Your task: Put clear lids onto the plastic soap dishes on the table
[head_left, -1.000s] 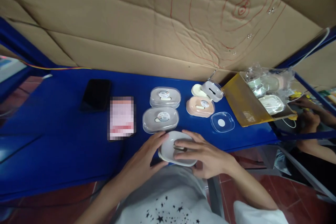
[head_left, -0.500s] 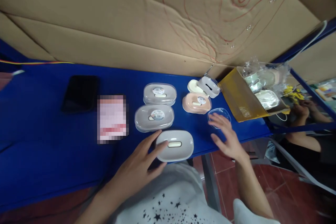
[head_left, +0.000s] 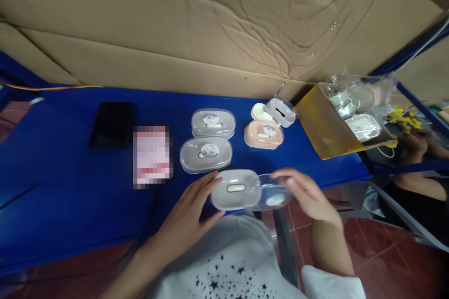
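Observation:
A grey oval soap box base (head_left: 234, 190) with a small white bar in it lies at the near edge of the blue table (head_left: 70, 196). My left hand (head_left: 189, 212) rests against its left end, fingers curled on the rim. My right hand (head_left: 308, 194) holds a clear plastic lid (head_left: 273, 191) with a round sticker, tilted over the box's right end.
Two lidded grey boxes (head_left: 206, 153) sit behind it, a peach box (head_left: 264, 134) and a cream one with a white lid (head_left: 277, 111) to the right. A yellow tray (head_left: 324, 126) of bagged boxes, a black phone (head_left: 112, 124), a blurred card (head_left: 152, 156). Another person's hands at far right (head_left: 421, 142).
My right hand left the grey box, reached right to the clear lid on the table, picked it up and brought it back over the box. The left hand stayed.

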The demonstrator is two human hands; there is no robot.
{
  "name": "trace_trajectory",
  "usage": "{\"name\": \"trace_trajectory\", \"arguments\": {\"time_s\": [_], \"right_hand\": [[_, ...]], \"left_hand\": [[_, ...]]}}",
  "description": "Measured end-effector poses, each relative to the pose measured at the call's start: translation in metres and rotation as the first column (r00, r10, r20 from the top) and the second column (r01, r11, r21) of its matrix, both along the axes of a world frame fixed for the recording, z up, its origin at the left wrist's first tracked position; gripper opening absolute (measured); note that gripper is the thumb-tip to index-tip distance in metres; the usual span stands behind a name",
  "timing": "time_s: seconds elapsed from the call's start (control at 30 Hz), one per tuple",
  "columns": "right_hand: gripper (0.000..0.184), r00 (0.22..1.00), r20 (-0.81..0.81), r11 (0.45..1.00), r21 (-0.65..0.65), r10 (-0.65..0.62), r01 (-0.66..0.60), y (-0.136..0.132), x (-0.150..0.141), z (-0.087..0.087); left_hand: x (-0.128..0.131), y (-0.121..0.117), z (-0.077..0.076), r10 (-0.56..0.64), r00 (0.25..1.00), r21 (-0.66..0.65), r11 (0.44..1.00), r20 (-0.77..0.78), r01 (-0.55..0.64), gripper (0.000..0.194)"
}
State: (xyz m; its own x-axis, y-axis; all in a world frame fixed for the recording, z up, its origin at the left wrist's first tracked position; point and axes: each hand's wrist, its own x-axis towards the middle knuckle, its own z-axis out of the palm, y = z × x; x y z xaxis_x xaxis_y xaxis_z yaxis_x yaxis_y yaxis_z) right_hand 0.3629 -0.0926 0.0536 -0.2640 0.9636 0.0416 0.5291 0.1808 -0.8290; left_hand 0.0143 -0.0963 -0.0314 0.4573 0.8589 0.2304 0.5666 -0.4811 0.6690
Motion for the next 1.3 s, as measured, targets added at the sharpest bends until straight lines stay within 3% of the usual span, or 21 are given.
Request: {"name": "trace_trajectory", "arguments": {"time_s": [0.03, 0.1, 0.23, 0.4, 0.53, 0.7, 0.77, 0.9, 1.03, 1.1, 1.17, 1.23, 1.3], "right_hand": [[0.031, 0.995, -0.021, 0.995, -0.04, 0.095, -0.096, 0.01, -0.017, -0.002], [0.031, 0.987, -0.063, 0.987, -0.053, 0.151, -0.154, 0.029, -0.047, -0.01], [0.029, 0.998, -0.06, 0.997, 0.08, -0.011, 0.016, 0.044, -0.077, -0.027], [0.024, 0.986, -0.033, 0.961, 0.219, -0.165, 0.168, 0.04, -0.085, -0.036], [0.028, 0.966, 0.127, 0.94, 0.291, -0.223, 0.178, 0.046, -0.09, -0.039], [0.04, 0.929, 0.293, 0.948, 0.286, -0.225, 0.139, 0.056, -0.092, -0.038], [0.043, 0.893, 0.397, 0.964, 0.237, -0.212, 0.123, 0.057, -0.093, -0.033], [0.042, 0.734, 0.638, 0.972, 0.17, -0.233, 0.161, 0.056, -0.103, -0.023], [0.038, 0.665, 0.705, 0.969, 0.146, -0.244, 0.2, 0.054, -0.113, -0.02], [0.04, 0.717, 0.652, 0.969, 0.146, -0.245, 0.199, 0.053, -0.111, -0.021], [0.042, 0.849, 0.5, 0.983, 0.149, -0.169, 0.108, 0.051, -0.103, -0.022], [0.041, 0.941, 0.336, 0.984, 0.157, 0.03, -0.087, 0.048, -0.091, -0.023], [0.048, 0.936, 0.267, 0.945, 0.169, 0.23, -0.28, 0.044, -0.077, -0.024]], "left_hand": [[0.001, 0.0, 0.001, -0.001, 1.0, -0.005, 1.0, 0.001, 0.001, 0.069], [0.002, -0.001, 0.001, -0.004, 1.0, -0.006, 1.0, 0.002, 0.004, 0.071], [0.004, -0.002, 0.0, 0.028, 1.0, 0.028, 0.999, 0.01, -0.029, 0.07], [0.009, -0.004, 0.001, 0.013, 0.996, 0.062, 0.998, -0.085, -0.008, 0.07], [0.02, -0.004, 0.0, 0.059, 0.99, 0.134, 0.99, -0.125, -0.042, 0.082], [0.031, -0.001, 0.0, 0.117, 0.986, 0.213, 0.973, -0.118, -0.09, 0.08], [0.033, -0.001, 0.002, 0.092, 0.992, 0.187, 0.979, -0.082, -0.075, 0.079], [0.03, -0.003, 0.005, 0.034, 0.999, 0.085, 0.996, -0.023, -0.032, 0.072], [0.021, -0.003, 0.006, -0.016, 1.0, 0.01, 1.0, -0.023, 0.016, 0.065], [0.016, -0.001, 0.006, -0.04, 0.999, -0.014, 0.999, -0.018, 0.04, 0.065], [0.012, 0.002, 0.007, -0.049, 0.999, -0.03, 0.998, -0.012, 0.048, 0.064], [0.009, 0.004, 0.009, -0.045, 0.999, -0.045, 0.998, -0.004, 0.045, 0.063], [0.008, 0.005, 0.01, -0.046, 0.999, -0.061, 0.997, 0.0, 0.046, 0.063]]}}
